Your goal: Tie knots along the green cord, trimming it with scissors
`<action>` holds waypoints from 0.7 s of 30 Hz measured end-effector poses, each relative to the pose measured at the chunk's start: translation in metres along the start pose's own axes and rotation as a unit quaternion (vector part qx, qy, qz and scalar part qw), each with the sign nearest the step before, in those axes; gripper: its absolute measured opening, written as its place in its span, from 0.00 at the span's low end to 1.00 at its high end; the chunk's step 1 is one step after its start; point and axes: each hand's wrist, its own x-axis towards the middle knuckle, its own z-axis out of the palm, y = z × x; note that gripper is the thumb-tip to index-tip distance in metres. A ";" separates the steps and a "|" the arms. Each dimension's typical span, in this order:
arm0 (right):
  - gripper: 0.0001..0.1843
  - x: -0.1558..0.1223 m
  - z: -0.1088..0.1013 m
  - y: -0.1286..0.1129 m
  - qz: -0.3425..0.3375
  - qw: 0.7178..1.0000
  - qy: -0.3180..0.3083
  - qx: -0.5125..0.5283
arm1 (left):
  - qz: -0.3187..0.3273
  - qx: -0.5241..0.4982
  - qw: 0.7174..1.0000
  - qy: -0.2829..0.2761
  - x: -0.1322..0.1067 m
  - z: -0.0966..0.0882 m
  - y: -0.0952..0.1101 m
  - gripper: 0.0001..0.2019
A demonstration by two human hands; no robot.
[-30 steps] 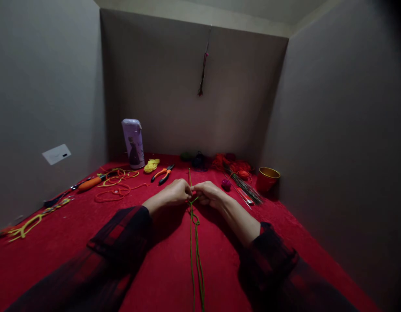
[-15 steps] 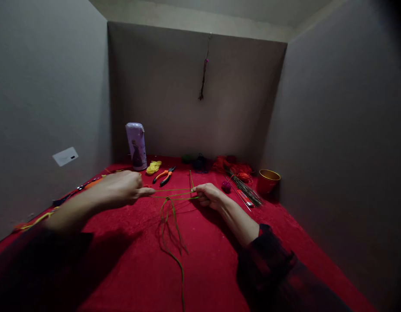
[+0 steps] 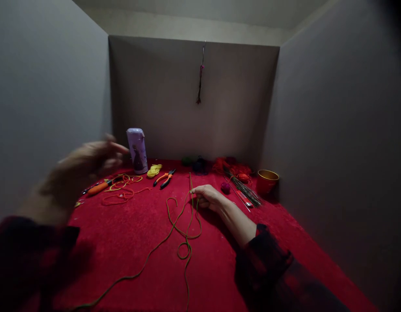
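Note:
My right hand (image 3: 207, 196), palm down over the red cloth, pinches a thin olive-green cord (image 3: 167, 236) between thumb and fingertips. A thin upright strand or rod (image 3: 190, 181) sticks out beyond these fingertips; its kind is not clear. From the pinch the cord falls in loose curves and loops, with one tail running to the lower left and another toward the near edge. My left hand (image 3: 89, 162) is raised at the left, smeared by motion, fingers apart, and no cord shows in it.
Orange-handled pliers (image 3: 164, 178), a yellow yarn bundle (image 3: 154, 170) and a purple canister (image 3: 137, 150) stand behind. Orange cord (image 3: 122, 196) lies at left by an orange-handled tool (image 3: 99, 188). At right are a magenta ball (image 3: 225, 187), dry stalks (image 3: 244, 188) and a red cup (image 3: 267, 182).
My left hand has let go of the stretched cord and moved left and up. The cord now lies slack on the cloth. My right hand has kept its pinch almost in place.

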 end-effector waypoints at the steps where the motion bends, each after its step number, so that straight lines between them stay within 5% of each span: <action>1: 0.14 0.000 0.000 0.000 -0.005 1.000 -0.006 0.000 | 0.014 -0.067 0.997 -0.030 0.007 0.012 0.002 0.12; 3: 0.13 0.000 0.000 0.001 -0.016 1.000 -0.009 0.002 | -0.034 -0.130 0.980 -0.148 0.019 0.050 0.004 0.10; 7: 0.09 0.003 0.000 0.005 -0.031 0.999 0.003 -0.007 | -0.104 -0.059 0.972 -0.204 0.032 0.143 0.001 0.06; 10: 0.10 0.005 -0.001 0.007 -0.041 0.999 0.004 -0.019 | -0.096 0.005 0.973 -0.210 0.035 0.180 -0.007 0.14; 21: 0.10 0.003 -0.004 0.006 -0.034 0.992 0.049 -0.113 | -0.065 0.045 0.970 -0.229 0.046 0.171 -0.022 0.13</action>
